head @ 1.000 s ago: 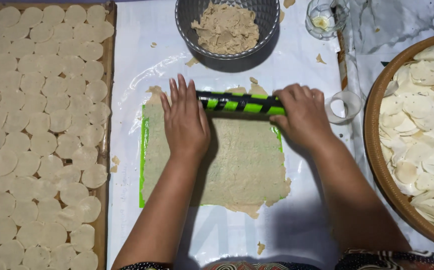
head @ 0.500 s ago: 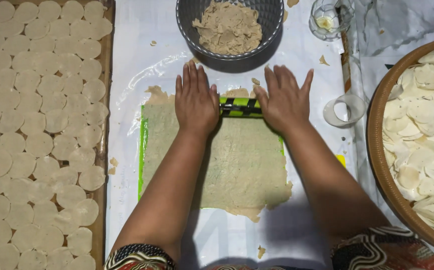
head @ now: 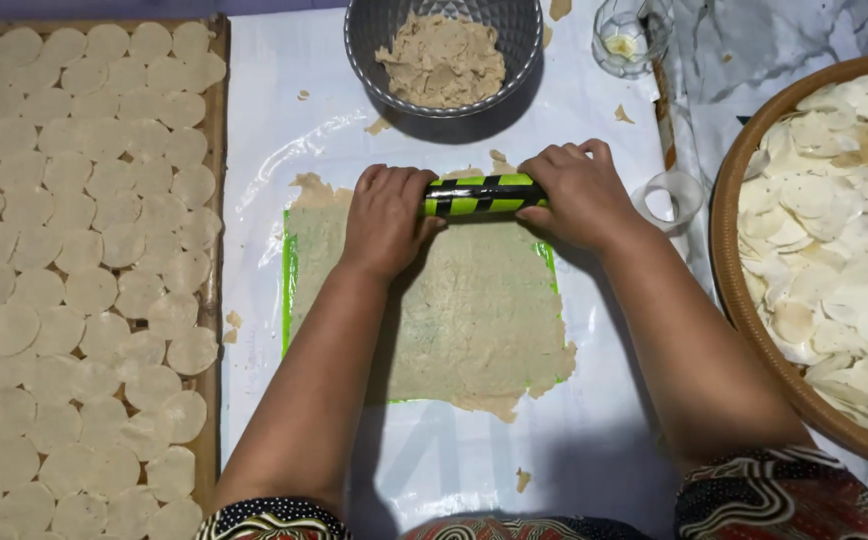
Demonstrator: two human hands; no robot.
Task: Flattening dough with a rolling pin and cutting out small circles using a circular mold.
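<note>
— The rolling pin (head: 482,195), where is it exactly?

— It lies crosswise between my hands, on the far edge of the dough sheet (head: 454,310). Its long axis runs from left to right. My left hand (head: 389,220) is curled over one end, my right hand (head: 574,195) over the other end, both closed on it.

— Which hand is nearer to the middle?

— Both about the same. The sheet stretches from my grip toward my body.

— What can you not see?

— The ends of the pin are hidden under my palms. Beyond my grip stands a metal bowl (head: 374,60) with dough, its far rim cut off.
</note>
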